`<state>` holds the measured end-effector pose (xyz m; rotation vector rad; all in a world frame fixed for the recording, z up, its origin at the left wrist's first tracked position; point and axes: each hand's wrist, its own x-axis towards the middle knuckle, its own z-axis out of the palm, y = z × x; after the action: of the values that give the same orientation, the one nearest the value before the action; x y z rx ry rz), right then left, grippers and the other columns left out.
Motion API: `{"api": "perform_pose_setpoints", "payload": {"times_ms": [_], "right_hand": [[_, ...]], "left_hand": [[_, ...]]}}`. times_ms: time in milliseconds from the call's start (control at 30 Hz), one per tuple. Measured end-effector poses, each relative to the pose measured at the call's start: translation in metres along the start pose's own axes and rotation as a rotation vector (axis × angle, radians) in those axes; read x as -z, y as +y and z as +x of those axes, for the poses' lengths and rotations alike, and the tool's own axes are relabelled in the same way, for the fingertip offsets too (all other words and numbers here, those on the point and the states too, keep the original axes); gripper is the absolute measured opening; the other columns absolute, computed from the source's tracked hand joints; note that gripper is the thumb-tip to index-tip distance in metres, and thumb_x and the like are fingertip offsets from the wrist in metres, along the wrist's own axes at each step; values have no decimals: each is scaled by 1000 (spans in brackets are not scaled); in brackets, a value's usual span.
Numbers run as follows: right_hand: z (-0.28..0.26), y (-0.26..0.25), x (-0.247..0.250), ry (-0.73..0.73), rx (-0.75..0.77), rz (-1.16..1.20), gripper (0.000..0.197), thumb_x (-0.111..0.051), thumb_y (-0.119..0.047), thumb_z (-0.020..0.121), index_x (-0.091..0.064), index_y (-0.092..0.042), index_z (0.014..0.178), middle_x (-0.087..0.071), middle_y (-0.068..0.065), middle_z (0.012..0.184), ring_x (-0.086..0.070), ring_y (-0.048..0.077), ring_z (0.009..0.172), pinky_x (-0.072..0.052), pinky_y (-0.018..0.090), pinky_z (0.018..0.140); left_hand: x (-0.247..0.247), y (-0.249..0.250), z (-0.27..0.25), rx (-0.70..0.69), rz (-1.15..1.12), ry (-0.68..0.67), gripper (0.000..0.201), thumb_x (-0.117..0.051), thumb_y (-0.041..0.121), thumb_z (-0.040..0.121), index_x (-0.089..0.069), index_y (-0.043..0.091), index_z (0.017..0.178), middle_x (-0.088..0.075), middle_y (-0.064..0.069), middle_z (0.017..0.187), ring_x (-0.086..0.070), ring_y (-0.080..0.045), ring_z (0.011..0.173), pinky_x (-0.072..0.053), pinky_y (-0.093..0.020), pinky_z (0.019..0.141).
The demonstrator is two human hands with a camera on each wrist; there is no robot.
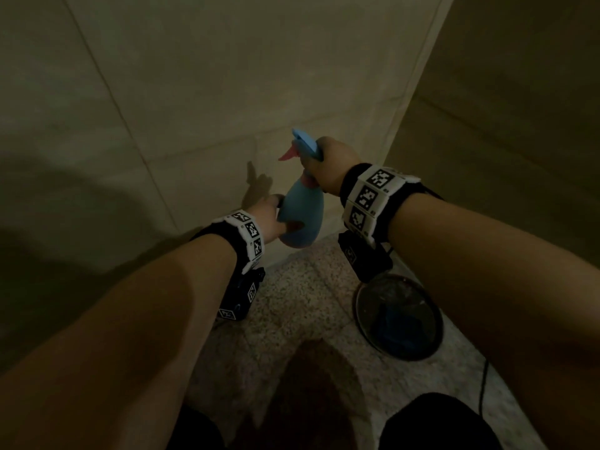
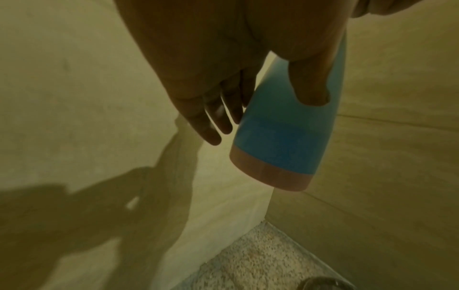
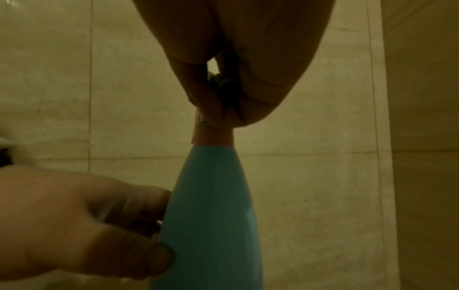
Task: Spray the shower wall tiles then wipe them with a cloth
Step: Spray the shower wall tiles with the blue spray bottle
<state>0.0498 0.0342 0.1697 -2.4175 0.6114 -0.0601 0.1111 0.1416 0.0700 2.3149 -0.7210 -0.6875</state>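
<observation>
nearest, low on the speckled floor (image 1: 302, 306), a dark round basin (image 1: 398, 316) sits below the right forearm with something blue in it, perhaps the cloth, too dim to say.

just beyond, the left hand (image 1: 267, 219) has its grip grasping the lower body of the blue spray bottle (image 1: 300, 219), thumb on one side and fingers on the other, probably to steady the weight while the other hand works the head.

above it, the right hand (image 1: 334, 167) has its grip clenched round the neck, under the blue spray head (image 1: 305, 144); whether a finger lies on the pink trigger (image 1: 287, 154) i cannot tell.

the bottle is held in the air, off the floor, its long axis near upright, pink base down. the nozzle points away from the person at the beige wall tiles (image 1: 211, 86) near the corner, which fits the spraying step; wiping looks not yet begun.
</observation>
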Motion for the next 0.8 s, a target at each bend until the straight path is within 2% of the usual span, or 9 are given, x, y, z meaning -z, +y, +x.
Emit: {"api": "perform_pose_setpoints", "payload": {"times_ms": [167,267,300,400,533,633,733,800], "right_hand": [[0,27,-33,-2,-4,1,40,-42,-36,97,-50,-3,118,-56,11,94,-52,22,79,-42,30,68],[-3,41,-48,-19,-12,19,40,-40,-38,98,-51,-3,115,-55,6,79,-51,19,66,-41,27,57],[-5,45,-53,-26,-13,12,40,-39,-38,98,-51,-4,113,-53,6,78,-50,19,67,-40,27,58],[-9,59,-67,-32,-15,-54,34,-39,-36,98,-51,-7,110,-52,9,92,-50,22,81,-38,30,68],[-14,79,-88,-39,-23,-59,35,-42,-30,98,-50,-4,120,-59,15,106,-50,21,82,-42,31,70],[-18,95,-102,-39,-32,4,35,-43,-30,98,-51,-3,117,-61,15,102,-53,21,74,-47,31,66],[-23,115,-115,-33,-65,60,33,-44,-28,98,-50,-4,119,-59,15,105,-56,25,88,-50,35,76],[-22,129,-124,-25,-84,75,33,-43,-29,98,-50,-6,120,-58,12,104,-56,25,89,-46,31,69]], "left_hand": [[-30,-26,5,0,-12,-15,64,-65,33,85,-38,10,138,-47,-12,139,-49,-31,122,-43,-37,95],[-46,-38,6,28,-28,-37,63,-63,33,86,-36,10,139,-48,-12,138,-49,-31,122,-40,-31,87],[-52,-41,6,37,-33,-44,63,-63,32,86,-36,10,139,-48,-12,138,-48,-31,122,-40,-32,87],[-69,-46,7,51,-17,-66,63,-64,32,86,-37,9,139,-48,-13,138,-48,-32,122,-42,-37,94],[-92,-54,7,70,14,-66,54,-58,22,91,-36,7,138,-47,-14,139,-46,-32,125,-40,-38,98],[-108,-64,5,71,-58,-63,56,-58,22,92,-34,8,140,-45,-13,140,-46,-32,125,-40,-37,98],[-124,-76,1,70,-176,-71,63,-55,22,93,-23,15,147,-38,-12,147,-44,-32,128,-40,-37,101],[-132,-81,-1,55,-214,-64,62,-53,21,94,-22,18,148,-37,-11,147,-42,-31,130,-38,-35,103]]}}
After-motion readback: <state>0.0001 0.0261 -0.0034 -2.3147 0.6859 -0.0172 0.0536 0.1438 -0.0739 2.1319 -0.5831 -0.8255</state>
